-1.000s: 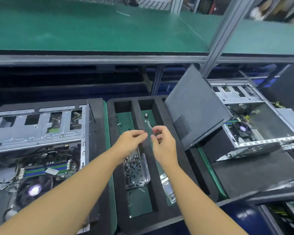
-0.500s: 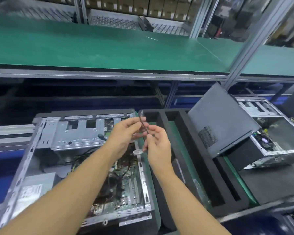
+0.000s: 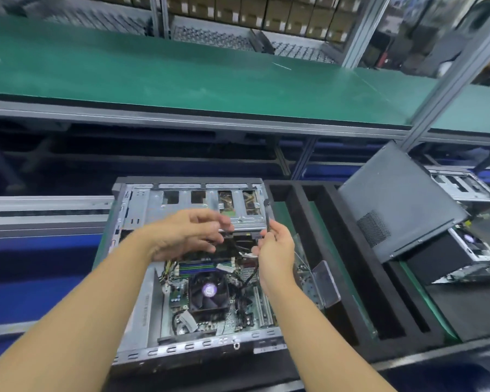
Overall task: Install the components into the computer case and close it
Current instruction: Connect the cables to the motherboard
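An open computer case (image 3: 142,301) lies flat in front of me, showing its motherboard, a CPU fan (image 3: 208,292) and a metal drive cage (image 3: 181,205) at the far end. My left hand (image 3: 187,236) hovers over the case just below the drive cage, fingers spread and curled, with nothing visible in them. My right hand (image 3: 275,250) is at the case's right wall, pinching a thin black cable with a small black connector (image 3: 256,236) and a white tag. The cable's lower run drops into the case.
A black foam tray (image 3: 348,278) with long slots sits right of the case and holds a clear plastic box (image 3: 324,281). Further right, a dark side panel (image 3: 399,199) leans on a second open case (image 3: 481,250). A green shelf (image 3: 210,80) spans above.
Both hands moved left from the foam tray to above the open case, carrying the thin cable. They have drawn apart, and the left hand no longer pinches the cable.
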